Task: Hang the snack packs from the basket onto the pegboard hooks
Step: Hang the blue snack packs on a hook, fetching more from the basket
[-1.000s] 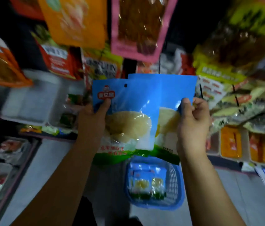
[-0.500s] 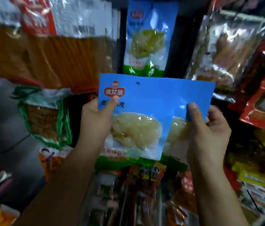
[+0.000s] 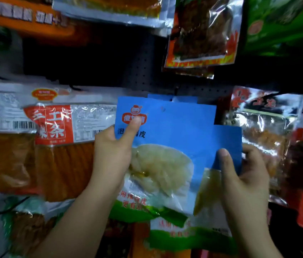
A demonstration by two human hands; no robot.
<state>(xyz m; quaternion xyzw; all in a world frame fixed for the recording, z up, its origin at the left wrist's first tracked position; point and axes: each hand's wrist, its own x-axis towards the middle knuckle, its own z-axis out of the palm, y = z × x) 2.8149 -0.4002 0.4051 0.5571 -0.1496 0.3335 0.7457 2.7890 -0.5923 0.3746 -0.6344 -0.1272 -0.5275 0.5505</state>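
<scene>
My left hand (image 3: 112, 157) pinches the front blue snack pack (image 3: 167, 146), thumb across its red logo above the characters 泡 and 皮; my right hand (image 3: 243, 175) grips a second blue pack (image 3: 227, 142) behind it. Since half a second ago both have risen toward the dark pegboard (image 3: 143, 71), where bare room opens above my hands. A red-labelled pack (image 3: 53, 123) reading 条 hangs beside my left.

Left hand (image 3: 112, 157) grips front blue snack pack (image 3: 167, 146), thumb on logo; right hand (image 3: 243, 175) pinches second blue pack (image 3: 227, 144) behind it, before dark pegboard (image 3: 143, 71). Another blue pack (image 3: 173, 99) possibly already hanging behind.
</scene>
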